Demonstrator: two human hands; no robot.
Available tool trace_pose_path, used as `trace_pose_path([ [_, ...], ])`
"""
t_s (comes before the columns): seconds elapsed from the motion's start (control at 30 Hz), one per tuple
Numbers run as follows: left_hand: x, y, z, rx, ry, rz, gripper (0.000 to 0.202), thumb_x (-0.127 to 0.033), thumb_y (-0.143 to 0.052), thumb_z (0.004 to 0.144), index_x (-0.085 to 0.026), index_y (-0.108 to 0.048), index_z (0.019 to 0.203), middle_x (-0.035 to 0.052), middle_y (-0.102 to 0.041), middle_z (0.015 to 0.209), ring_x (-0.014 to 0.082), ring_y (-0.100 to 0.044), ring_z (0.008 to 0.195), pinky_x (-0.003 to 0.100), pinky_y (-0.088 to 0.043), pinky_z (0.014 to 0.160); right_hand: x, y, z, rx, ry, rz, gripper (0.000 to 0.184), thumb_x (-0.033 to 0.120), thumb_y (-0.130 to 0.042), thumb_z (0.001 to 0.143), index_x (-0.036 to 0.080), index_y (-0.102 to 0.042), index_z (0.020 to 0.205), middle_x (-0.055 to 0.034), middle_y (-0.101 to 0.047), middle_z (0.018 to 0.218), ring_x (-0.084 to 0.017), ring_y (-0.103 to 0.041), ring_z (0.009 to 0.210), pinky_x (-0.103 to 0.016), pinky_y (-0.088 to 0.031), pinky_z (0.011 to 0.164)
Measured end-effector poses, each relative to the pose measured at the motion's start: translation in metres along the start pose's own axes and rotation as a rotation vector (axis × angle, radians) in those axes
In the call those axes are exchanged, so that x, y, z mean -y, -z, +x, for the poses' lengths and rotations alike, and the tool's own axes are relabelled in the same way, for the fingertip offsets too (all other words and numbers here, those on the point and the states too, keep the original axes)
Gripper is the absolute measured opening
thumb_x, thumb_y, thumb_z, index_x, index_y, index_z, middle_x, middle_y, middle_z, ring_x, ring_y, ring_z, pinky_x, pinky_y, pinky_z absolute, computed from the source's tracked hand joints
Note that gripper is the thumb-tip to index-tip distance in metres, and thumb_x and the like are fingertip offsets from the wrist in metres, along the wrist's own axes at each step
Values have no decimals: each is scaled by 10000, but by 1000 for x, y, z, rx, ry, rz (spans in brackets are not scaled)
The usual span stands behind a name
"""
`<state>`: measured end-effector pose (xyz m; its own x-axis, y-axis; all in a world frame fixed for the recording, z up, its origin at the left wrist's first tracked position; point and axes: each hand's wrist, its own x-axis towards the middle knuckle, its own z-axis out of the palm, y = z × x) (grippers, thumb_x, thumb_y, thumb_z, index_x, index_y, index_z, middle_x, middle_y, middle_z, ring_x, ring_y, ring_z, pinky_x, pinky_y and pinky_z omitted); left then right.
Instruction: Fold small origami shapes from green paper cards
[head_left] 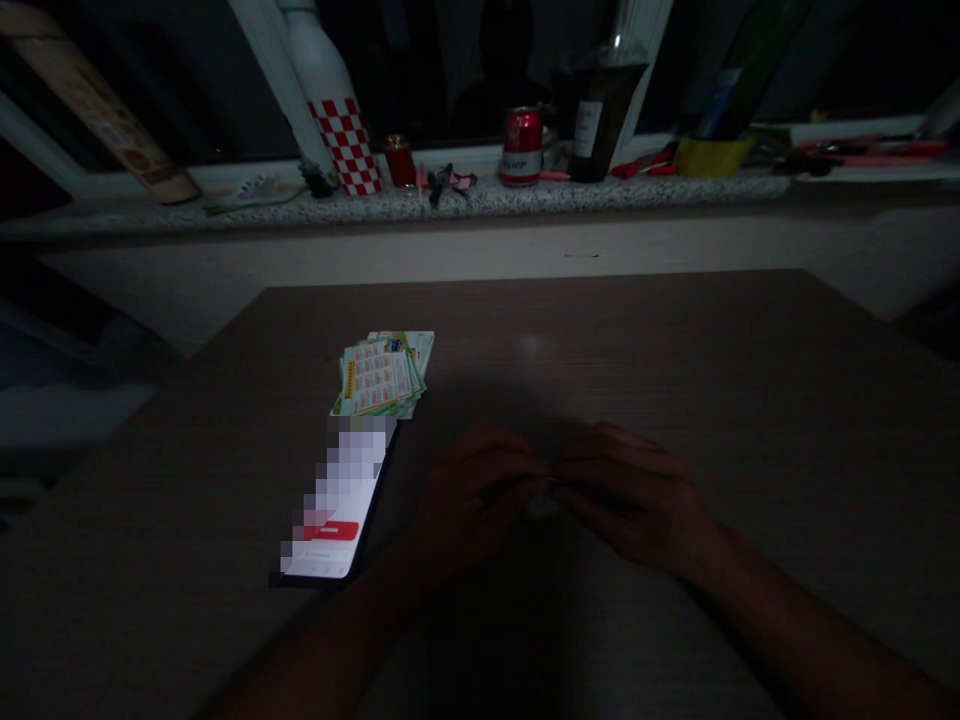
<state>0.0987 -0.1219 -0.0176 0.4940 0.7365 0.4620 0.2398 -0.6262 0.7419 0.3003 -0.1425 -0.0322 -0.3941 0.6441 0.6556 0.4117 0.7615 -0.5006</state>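
My left hand (469, 495) and my right hand (626, 495) meet at the middle of a dark wooden table (712, 380), fingertips pinched together on a small pale thing (544, 500) that is too dim to name. Left of my left hand lies a lit phone (337, 510) face up. Just beyond the phone sits a small stack of green printed cards (382, 375), fanned a little.
A stone window ledge (465, 200) runs behind the table. On it stand a white bottle with a red checked band (337, 110), a red can (521, 145), a dark glass bottle (604, 115), a small red jar (399, 160) and scattered pens and tools (862, 155).
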Motion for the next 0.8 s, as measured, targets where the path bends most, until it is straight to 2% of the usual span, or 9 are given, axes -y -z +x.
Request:
trace_pose_path([
  [0.2, -1, 0, -4, -29, 51, -11, 85, -183, -609, 847, -202, -691, 847, 40, -646, 871, 152, -605, 796, 268, -486, 704, 2, -1, 0, -57, 18, 5, 206, 93, -671, 780, 198, -680, 956, -51, -718, 815, -184, -659, 743, -349, -544, 683],
  [0.33, -2, 0, -5, -48, 83, -27, 81, -204, -617, 845, -208, -697, 844, 37, -649, 866, 152, -605, 781, 264, -486, 690, 2, 0, 0, -51, -10, 17, 194, 115, -649, 799, 223, -686, 955, -37, -716, 808, -184, -655, 740, -353, -539, 677],
  [0.57, 2, -1, -5, -75, 105, -63, 57, -202, -643, 827, -212, -697, 811, 25, -645, 829, 148, -607, 773, 266, -486, 697, 3, 0, 0, -33, -39, 28, 174, 81, -657, 781, 182, -674, 923, -61, -704, 790, -186, -630, 743, -346, -528, 665],
  [0.8, 0, 0, -5, -83, 156, -90, 55, -212, -655, 818, -220, -706, 797, 18, -643, 825, 144, -606, 758, 259, -483, 680, 7, 3, 1, -5, -67, 14, 138, 102, -634, 808, 190, -671, 908, -48, -697, 760, -177, -612, 690, -332, -501, 619],
])
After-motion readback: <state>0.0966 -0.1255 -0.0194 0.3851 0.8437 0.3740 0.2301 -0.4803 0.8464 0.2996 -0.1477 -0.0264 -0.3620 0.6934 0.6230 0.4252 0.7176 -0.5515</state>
